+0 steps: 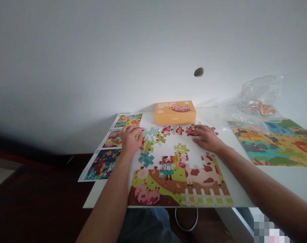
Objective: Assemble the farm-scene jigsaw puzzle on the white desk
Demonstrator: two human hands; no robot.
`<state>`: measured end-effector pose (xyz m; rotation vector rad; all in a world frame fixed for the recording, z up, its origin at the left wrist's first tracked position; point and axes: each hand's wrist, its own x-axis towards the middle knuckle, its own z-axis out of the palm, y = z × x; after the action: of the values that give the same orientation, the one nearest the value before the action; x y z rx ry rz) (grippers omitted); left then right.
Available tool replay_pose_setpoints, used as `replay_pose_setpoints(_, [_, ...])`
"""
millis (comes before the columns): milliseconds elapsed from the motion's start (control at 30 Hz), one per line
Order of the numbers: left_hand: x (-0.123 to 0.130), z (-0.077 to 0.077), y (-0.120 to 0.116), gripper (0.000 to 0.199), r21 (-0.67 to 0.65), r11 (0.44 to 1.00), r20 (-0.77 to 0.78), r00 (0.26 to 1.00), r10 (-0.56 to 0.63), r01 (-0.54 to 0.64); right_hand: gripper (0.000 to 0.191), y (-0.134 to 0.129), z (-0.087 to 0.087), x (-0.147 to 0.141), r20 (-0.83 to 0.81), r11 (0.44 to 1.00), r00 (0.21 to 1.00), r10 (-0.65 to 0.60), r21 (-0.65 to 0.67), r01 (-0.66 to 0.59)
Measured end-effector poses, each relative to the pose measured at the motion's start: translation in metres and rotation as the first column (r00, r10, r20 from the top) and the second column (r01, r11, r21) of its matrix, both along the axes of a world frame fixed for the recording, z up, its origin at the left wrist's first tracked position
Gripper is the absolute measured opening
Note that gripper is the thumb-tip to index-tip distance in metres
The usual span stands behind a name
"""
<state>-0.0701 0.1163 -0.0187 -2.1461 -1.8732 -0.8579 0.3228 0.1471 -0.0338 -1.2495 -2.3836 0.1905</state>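
A partly joined farm jigsaw puzzle [178, 185] lies at the table's front edge, showing a spotted cow, a pig, a hen and a farmer. Loose puzzle pieces [153, 132] are scattered behind it, some teal, some green, others red. My left hand [131, 140] rests at the left end of these pieces, fingers curved and apart from the thumb; its fingertips touch or nearly touch them. Over the red pieces on the right, my right hand [206, 137] lies palm down, thumb and fingers spread. A teal piece [146, 159] sits between my left wrist and the joined part.
An orange puzzle box [175, 113] stands at the back against the white wall. Left is a picture sheet [102, 163], partly under my left arm. On the right lie a finished animal puzzle [277, 143] and clear plastic bags [262, 96]. A white cable loop [186, 230] hangs below the edge.
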Motion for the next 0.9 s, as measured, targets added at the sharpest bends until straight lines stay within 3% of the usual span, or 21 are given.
replay_pose_setpoints(233, [0.007, 0.008, -0.014, 0.03, -0.153, 0.971, -0.071, 0.978, -0.194, 0.182, 0.035, 0.002, 0.0, 0.002, -0.026, 1.0, 0.999, -0.026, -0.008, 0.026])
replay_pose_setpoints(400, [0.027, 0.01, -0.023, 0.031, -0.216, 0.939, -0.109, 0.949, -0.296, 0.268, 0.035, 0.001, 0.002, 0.001, -0.019, 0.999, 0.999, -0.037, -0.009, 0.037])
replay_pose_setpoints(633, [0.044, 0.004, -0.02, 0.032, -0.261, 0.914, -0.104, 0.932, -0.347, 0.311, 0.035, 0.0, 0.004, 0.0, -0.026, 0.999, 0.999, -0.031, -0.015, 0.03])
replay_pose_setpoints(900, [0.026, 0.004, -0.016, 0.029, -0.15, 0.958, -0.072, 0.964, -0.256, 0.243, 0.035, 0.0, 0.007, 0.0, -0.025, 0.999, 0.999, -0.035, -0.038, 0.034])
